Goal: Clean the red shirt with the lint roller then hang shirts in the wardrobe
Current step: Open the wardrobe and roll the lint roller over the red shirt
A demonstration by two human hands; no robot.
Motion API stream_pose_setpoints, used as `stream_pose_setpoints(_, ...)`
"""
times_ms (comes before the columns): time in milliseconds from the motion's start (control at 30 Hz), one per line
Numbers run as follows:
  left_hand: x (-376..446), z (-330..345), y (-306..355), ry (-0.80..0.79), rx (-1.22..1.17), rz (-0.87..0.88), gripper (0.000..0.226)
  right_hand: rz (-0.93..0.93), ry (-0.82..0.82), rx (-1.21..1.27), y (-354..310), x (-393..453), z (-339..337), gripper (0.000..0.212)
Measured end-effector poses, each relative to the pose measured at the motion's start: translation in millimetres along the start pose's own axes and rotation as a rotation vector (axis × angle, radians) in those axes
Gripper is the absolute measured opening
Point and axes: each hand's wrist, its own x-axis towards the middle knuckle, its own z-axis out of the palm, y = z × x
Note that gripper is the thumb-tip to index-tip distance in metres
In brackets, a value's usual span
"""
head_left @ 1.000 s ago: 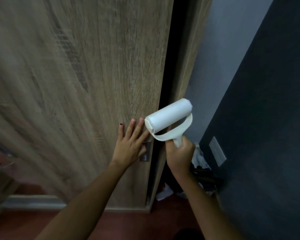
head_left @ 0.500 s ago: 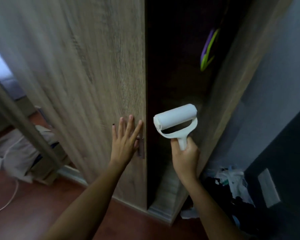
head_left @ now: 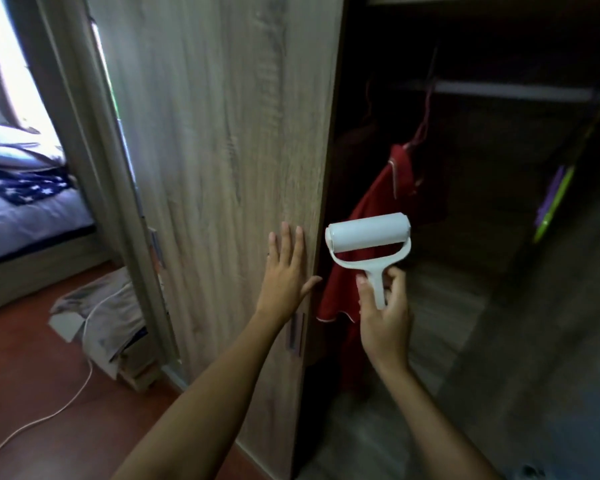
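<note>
My left hand (head_left: 286, 271) lies flat with straight fingers against the wooden wardrobe door (head_left: 222, 150), close to its right edge. My right hand (head_left: 383, 313) grips the handle of a white lint roller (head_left: 369, 233), held upright in front of the open wardrobe. Behind the roller, a red shirt (head_left: 385, 188) hangs on a hanger from the rail (head_left: 510, 93) inside the dark wardrobe. Its lower part is hidden by my right hand and the roller.
A purple and green hanger (head_left: 551, 202) hangs at the right inside the wardrobe. To the left, a bed (head_left: 25, 209) shows through a doorway. A pile of cloth and papers (head_left: 101, 317) and a white cable (head_left: 49, 414) lie on the red floor.
The wardrobe door has slid left under my left hand, and the opening is much wider. The red shirt inside has come into view. My right hand still holds the roller.
</note>
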Motion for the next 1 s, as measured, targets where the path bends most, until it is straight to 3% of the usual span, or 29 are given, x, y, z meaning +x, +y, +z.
stream_pose_setpoints(133, 9.6, -8.0, -27.0, 0.019, -0.04, -0.003, 0.103, 0.05, -0.057, -0.037, 0.9, 14.9, 30.0, 0.021)
stream_pose_setpoints(333, 26.0, -9.3, -70.8, 0.027, -0.163, -0.066, 0.095, 0.042, -0.011, -0.078, 2.6, 23.2, 58.6, 0.022)
stream_pose_setpoints(667, 36.8, -5.2, -135.0, 0.053, -0.192, -0.02, 0.086, -0.001, 0.003, -0.086, -4.7, 25.0, 83.2, 0.016)
stream_pose_setpoints(1000, 43.5, -0.8, -166.9, 0.043, -0.149, -0.026, 0.091, 0.024, 0.023, -0.139, -4.4, 24.5, 95.6, 0.018)
